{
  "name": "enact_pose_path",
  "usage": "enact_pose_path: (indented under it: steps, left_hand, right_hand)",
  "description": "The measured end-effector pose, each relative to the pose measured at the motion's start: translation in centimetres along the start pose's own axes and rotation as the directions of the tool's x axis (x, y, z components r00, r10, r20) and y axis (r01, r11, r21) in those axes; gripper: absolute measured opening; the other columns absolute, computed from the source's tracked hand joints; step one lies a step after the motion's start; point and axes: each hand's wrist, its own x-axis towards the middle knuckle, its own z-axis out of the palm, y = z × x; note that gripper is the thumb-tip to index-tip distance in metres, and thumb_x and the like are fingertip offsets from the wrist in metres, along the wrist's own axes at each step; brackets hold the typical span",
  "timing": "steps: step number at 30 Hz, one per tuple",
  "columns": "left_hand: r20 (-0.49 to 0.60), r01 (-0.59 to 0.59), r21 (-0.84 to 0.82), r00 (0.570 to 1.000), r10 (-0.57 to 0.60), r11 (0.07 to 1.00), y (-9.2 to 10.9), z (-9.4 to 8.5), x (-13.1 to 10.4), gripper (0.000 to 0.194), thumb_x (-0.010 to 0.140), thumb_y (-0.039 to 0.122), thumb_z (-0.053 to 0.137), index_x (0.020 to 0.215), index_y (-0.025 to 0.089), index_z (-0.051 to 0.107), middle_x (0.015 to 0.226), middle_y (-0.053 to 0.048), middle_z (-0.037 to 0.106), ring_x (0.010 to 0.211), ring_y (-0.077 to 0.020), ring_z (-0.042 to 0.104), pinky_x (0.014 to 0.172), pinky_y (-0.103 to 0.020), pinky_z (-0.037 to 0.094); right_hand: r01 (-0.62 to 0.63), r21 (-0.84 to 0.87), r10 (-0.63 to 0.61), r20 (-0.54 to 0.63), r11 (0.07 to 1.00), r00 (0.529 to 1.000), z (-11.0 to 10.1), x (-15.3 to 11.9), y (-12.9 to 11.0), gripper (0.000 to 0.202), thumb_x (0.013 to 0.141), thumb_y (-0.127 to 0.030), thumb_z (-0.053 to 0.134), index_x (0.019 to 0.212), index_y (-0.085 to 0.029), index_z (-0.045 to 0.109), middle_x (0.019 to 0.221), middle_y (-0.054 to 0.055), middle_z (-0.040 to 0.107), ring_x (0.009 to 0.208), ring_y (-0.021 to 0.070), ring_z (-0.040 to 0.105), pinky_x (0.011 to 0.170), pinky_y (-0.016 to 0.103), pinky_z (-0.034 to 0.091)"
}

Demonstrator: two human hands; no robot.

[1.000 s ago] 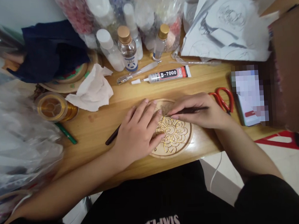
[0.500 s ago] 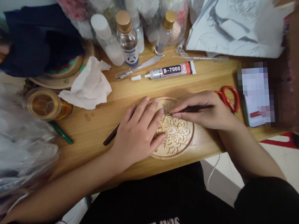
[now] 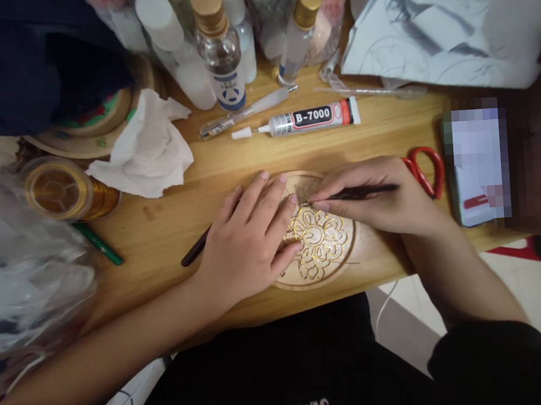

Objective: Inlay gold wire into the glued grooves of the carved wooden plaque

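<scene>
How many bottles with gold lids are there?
2. The bottle with a blue-and-white label stands left of the second bottle; both are beyond the glue tube. More may be hidden behind.

Your left hand covers part of the round board. The phone's screen is pixelated

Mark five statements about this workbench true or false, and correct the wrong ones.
1. The right hand holds a dark, slender tool. True.
2. The left hand grips the B-7000 tube. False: the left hand reaches over the round wooden piece; the tube lies beyond it.
3. The green pen is standing upright. False: the pen lies flat.
4. White tissue lies near the spool. True.
5. The red handles are blue-tipped and closed. False: the red handles show no blue.
</scene>
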Motion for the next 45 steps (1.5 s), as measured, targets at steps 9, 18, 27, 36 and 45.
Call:
enact_pose_path:
  steps: [9, 18, 27, 36, 45]
  left_hand:
    - [-0.022, -0.022, 0.012, 1.000, 0.022, 1.000, -0.1, 0.0, 0.0, 0.048, 0.092, 0.039, 0.056, 0.128, 0.007, 0.059, 0.141, -0.020, 0.054, 0.134, -0.0392, 0.047, 0.103, -0.055, 0.045]
    - [-0.028, -0.015, -0.009, 0.999, 0.014, 1.000, 0.0, -0.1, 0.0, 0.049, 0.091, 0.039, 0.058, 0.128, 0.008, 0.059, 0.143, -0.021, 0.051, 0.135, -0.0381, 0.045, 0.105, -0.055, 0.043]
    - [-0.084, -0.023, 0.063, 0.996, 0.028, 0.998, 0.0, 0.1, -0.1, 0.046, 0.092, 0.042, 0.054, 0.126, 0.011, 0.061, 0.141, -0.018, 0.055, 0.131, -0.0359, 0.049, 0.101, -0.050, 0.045]
    - [-0.100, -0.016, 0.079, 0.995, 0.024, 0.997, 0.0, 0.3, -0.4, 0.047, 0.093, 0.044, 0.052, 0.126, 0.013, 0.060, 0.142, -0.014, 0.054, 0.133, -0.0334, 0.047, 0.101, -0.048, 0.045]
    - [-0.062, 0.002, 0.072, 0.998, 0.003, 0.997, 0.0, 0.5, -0.5, 0.049, 0.095, 0.046, 0.045, 0.130, 0.014, 0.060, 0.144, -0.014, 0.052, 0.136, -0.0327, 0.043, 0.106, -0.048, 0.041]
  right_hand:
    - [-0.018, 0.052, 0.017, 0.016, 0.999, 1.000, -0.2, 0.1, 0.0, 0.009, 0.076, -0.025, 0.077, 0.084, -0.020, 0.075, 0.083, 0.000, 0.078, 0.076, 0.0124, 0.072, 0.071, 0.025, 0.059]
    - [0.033, 0.033, -0.026, -0.203, 0.999, 0.979, -0.6, 0.0, -0.4, 0.008, 0.079, -0.028, 0.074, 0.082, -0.021, 0.072, 0.077, -0.001, 0.073, 0.070, 0.0109, 0.066, 0.066, 0.024, 0.055]
    - [0.177, -0.585, -0.280, -0.090, 0.792, 0.956, -3.3, -2.9, -0.3, 0.024, 0.087, -0.024, 0.063, 0.111, -0.022, 0.067, 0.106, 0.008, 0.070, 0.092, 0.0211, 0.066, 0.079, 0.036, 0.053]
    - [-0.007, -0.937, -0.290, -0.116, 0.350, 0.950, -0.4, -6.0, 1.1, 0.032, 0.093, -0.023, 0.051, 0.121, -0.012, 0.063, 0.114, 0.017, 0.069, 0.099, 0.0297, 0.065, 0.083, 0.046, 0.053]
    - [-0.520, -0.774, -0.047, -0.572, 0.362, 0.819, -2.8, -6.5, 0.1, 0.028, 0.090, -0.041, 0.053, 0.089, -0.016, 0.065, 0.081, 0.012, 0.067, 0.077, 0.0257, 0.060, 0.063, 0.034, 0.041]
